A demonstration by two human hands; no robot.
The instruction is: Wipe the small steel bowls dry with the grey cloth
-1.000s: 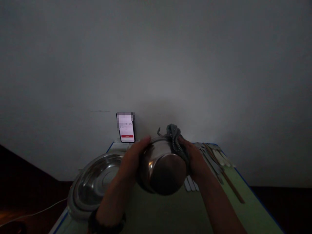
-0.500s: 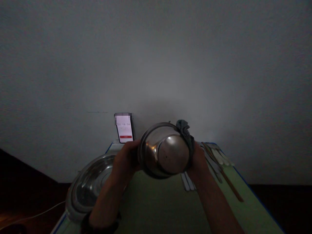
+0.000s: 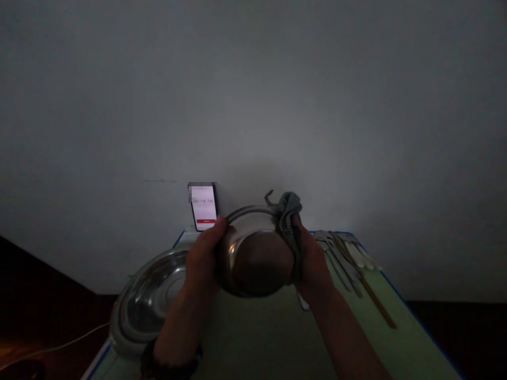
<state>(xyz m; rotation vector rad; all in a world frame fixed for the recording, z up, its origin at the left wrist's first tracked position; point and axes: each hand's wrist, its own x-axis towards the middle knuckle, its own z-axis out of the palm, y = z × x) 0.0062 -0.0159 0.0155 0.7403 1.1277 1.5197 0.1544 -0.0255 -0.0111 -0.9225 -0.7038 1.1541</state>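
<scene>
Now, left edge of table (image 3: 257, 343): large steel basin (image 3: 146, 301). Left hand (image 3: 202, 258) clenched on rim of steel bowl (image 3: 255, 261); bowl held above table middle, base toward camera. Phone (image 3: 204, 207) upright at far edge. Right hand (image 3: 312, 261) pinches checked cloth (image 3: 289, 214) against bowl's right rim. Wiping judged under way; portion done not discernible. Cutlery row (image 3: 348, 258) near right edge.

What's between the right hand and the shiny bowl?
A cloth. The right hand presses it against the bowl at its rim and side, as the head view shows.
</scene>
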